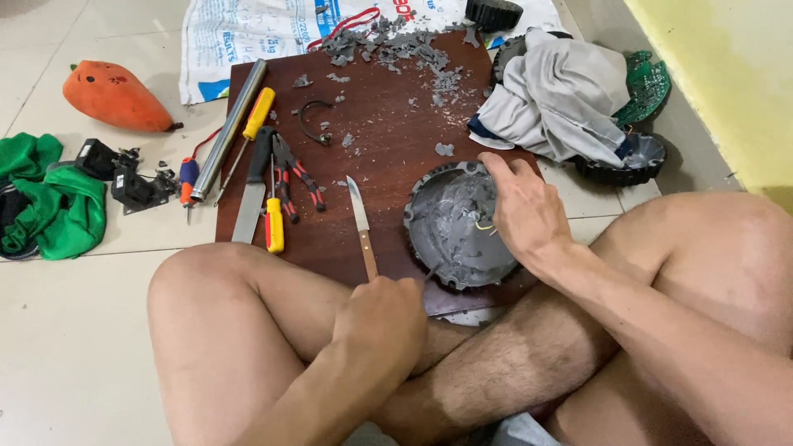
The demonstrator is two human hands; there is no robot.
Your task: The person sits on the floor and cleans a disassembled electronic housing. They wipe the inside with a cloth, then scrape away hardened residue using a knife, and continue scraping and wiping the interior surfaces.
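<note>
Pale floor tiles (pixel 74 330) carry a dark brown wooden board (pixel 388 165), which serves as the work surface between the crossed legs of a seated person. A round grey housing (pixel 454 223), filled with grey compound, rests on the near right part of the board, close to the body so that both hands reach it.

The right hand (pixel 520 206) is laid over the far right rim of the housing, fingers curled down around the edge; the part is thereby held against turning. The left hand (pixel 384 314) is closed into a fist just beside the near rim. A thin pointed tip shows at the housing edge next to it, so a small tool is probably gripped, though the tool itself is hidden by the fist.

A wooden-handled knife (pixel 361 225) lies on the board, its handle end just beside the left hand. Further left, pliers (pixel 293 177), a yellow-handled screwdriver (pixel 256 116), a metal tube (pixel 231 124) and a flat blade (pixel 250 202) are set side by side within reach. Grey chips (pixel 396 45) are scattered over the far end of the board, away from the working area. A grey cloth (pixel 557 91) is heaped at the far right corner.
</note>
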